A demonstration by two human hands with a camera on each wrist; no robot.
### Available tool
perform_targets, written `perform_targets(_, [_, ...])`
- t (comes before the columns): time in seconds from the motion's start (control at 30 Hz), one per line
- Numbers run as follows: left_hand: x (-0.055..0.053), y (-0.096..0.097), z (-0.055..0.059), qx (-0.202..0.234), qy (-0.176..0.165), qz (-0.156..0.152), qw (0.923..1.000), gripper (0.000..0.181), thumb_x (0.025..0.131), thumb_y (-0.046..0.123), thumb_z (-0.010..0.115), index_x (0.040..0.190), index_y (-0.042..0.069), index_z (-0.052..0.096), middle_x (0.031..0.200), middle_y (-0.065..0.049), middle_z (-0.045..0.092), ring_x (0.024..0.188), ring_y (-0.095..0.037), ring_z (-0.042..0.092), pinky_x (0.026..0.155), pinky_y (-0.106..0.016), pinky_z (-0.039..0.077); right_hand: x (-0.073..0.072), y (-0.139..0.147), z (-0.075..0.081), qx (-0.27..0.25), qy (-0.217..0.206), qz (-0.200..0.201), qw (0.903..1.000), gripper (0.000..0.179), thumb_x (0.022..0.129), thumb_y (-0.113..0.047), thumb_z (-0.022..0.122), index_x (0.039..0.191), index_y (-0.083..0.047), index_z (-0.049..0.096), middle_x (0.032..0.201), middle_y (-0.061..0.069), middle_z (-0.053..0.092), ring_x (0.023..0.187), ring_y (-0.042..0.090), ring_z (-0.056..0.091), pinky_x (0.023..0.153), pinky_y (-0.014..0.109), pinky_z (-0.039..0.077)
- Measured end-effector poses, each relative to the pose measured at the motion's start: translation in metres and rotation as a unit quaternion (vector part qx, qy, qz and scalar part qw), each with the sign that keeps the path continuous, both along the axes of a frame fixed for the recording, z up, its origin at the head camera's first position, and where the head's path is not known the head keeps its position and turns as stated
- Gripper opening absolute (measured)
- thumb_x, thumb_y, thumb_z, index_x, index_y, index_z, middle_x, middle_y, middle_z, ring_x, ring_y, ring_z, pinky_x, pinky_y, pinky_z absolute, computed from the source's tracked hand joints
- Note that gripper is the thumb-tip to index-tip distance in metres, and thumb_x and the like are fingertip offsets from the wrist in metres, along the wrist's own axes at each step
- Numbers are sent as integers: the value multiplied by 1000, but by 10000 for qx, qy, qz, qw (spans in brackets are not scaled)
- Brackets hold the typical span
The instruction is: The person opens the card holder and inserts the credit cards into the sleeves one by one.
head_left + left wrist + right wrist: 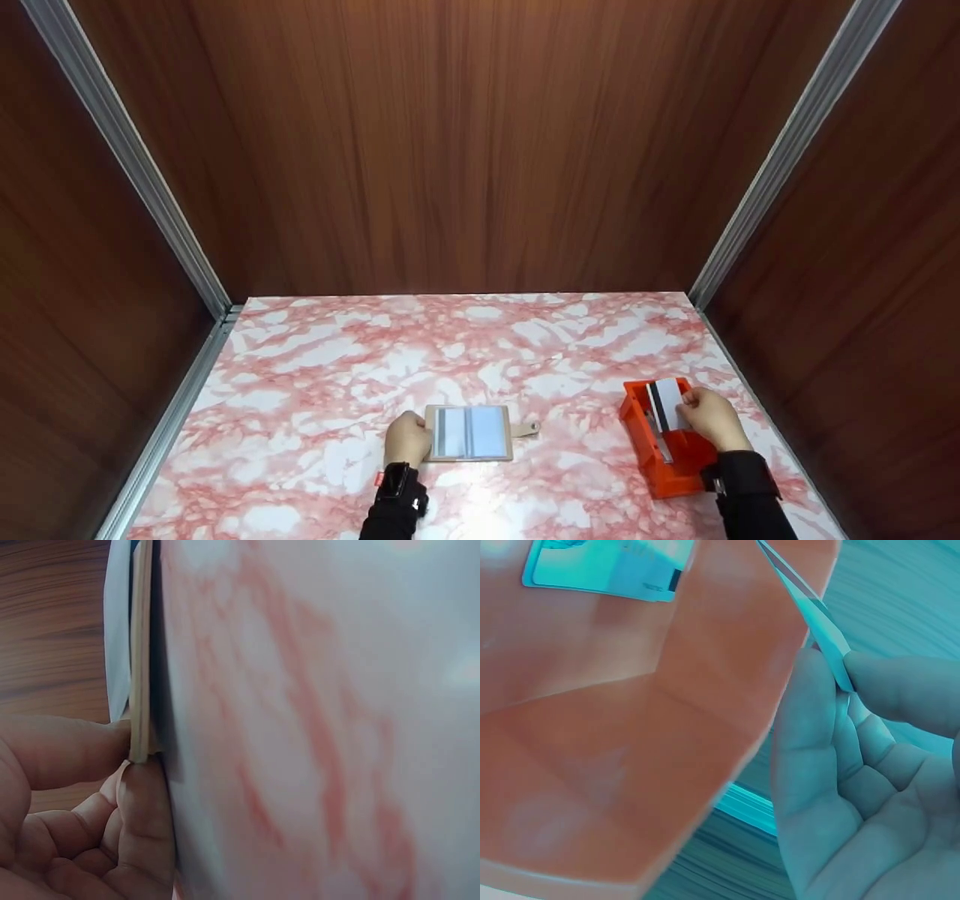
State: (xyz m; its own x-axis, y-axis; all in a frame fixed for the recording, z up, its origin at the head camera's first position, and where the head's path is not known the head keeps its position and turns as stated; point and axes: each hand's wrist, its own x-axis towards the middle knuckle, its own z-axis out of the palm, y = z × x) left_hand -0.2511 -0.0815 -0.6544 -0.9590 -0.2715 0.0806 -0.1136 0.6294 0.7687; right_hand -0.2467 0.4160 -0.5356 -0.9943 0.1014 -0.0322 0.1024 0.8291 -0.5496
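Observation:
My left hand (407, 439) pinches the left edge of an open card holder (470, 433) with clear sleeves and a snap strap on its right side. In the left wrist view, thumb and fingers grip the holder's tan edge (140, 652) close to the tabletop. My right hand (711, 417) pinches a white card with a black stripe (667, 405) over the orange bin (652, 457). Seen from the right wrist, the card (821, 630) is edge-on between thumb and forefinger beside the bin's wall. Another card (604, 570) lies inside the bin.
The table (337, 360) has a red and white marbled top. Brown wood-grain panels (465, 150) with metal corner rails (780, 165) enclose it at the back and both sides. The right panel stands close beyond the bin and my right hand.

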Motion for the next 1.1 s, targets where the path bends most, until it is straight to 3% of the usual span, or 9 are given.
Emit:
perform_targets(0.07, [-3,0,-3,-18,-101,-6,9999,9,81,2,68,89,-2,70,89,-20,77,85,-39,72,80,-51,59,0,0,2,41,44,14,10000,17,97,-7,65,98,9,60,85,17,62,77,26,59,70,33,46])
perform_targets(0.2, [-14,-3,-25,-35,-128,31,9999,9,81,4,69,89,1,72,89,-17,77,85,-36,72,80,-49,59,-2,-2,8,82,153,6,9998,16,97,-7,65,98,9,61,87,19,63,79,28,60,71,33,47])
perform_targets(0.3, [-16,-5,-29,-5,-93,39,9999,9,81,5,69,89,2,72,89,-16,77,85,-36,72,80,-48,59,-2,-5,12,112,248,18,9996,18,97,-7,65,101,10,62,91,22,66,82,31,62,74,35,48])
perform_targets(0.67, [-3,-1,-4,-6,40,11,10000,9,79,3,67,86,-1,70,86,-20,76,83,-40,72,78,-51,58,-6,-27,27,82,568,116,9983,19,97,-7,65,104,10,62,95,24,66,88,35,62,83,43,50])
perform_targets(0.83, [4,0,7,100,64,31,9999,9,77,2,66,85,-1,70,86,-20,76,82,-40,72,78,-50,58,-8,-40,30,21,693,188,9974,17,97,-7,65,103,9,63,93,22,67,85,32,61,82,41,50])
perform_targets(0.9, [3,0,5,71,77,51,9999,8,77,3,66,84,1,71,85,-18,76,82,-38,72,77,-49,58,-10,-45,30,-26,722,240,9971,15,96,-6,65,101,8,63,92,21,67,83,29,60,80,39,49])
perform_targets(0.97, [-2,-2,-4,-15,69,50,10000,9,78,5,66,84,2,71,85,-17,76,81,-36,72,75,-47,57,-10,-52,31,-93,716,289,9970,14,97,-6,65,101,7,63,91,20,67,82,28,60,79,38,48])
perform_targets(1.1, [-1,0,-1,29,-3,27,10000,10,78,3,66,86,-1,70,86,-20,76,83,-39,72,78,-49,58,-13,-65,31,-239,616,348,9972,14,98,-5,66,102,7,62,91,19,66,82,25,58,78,36,48])
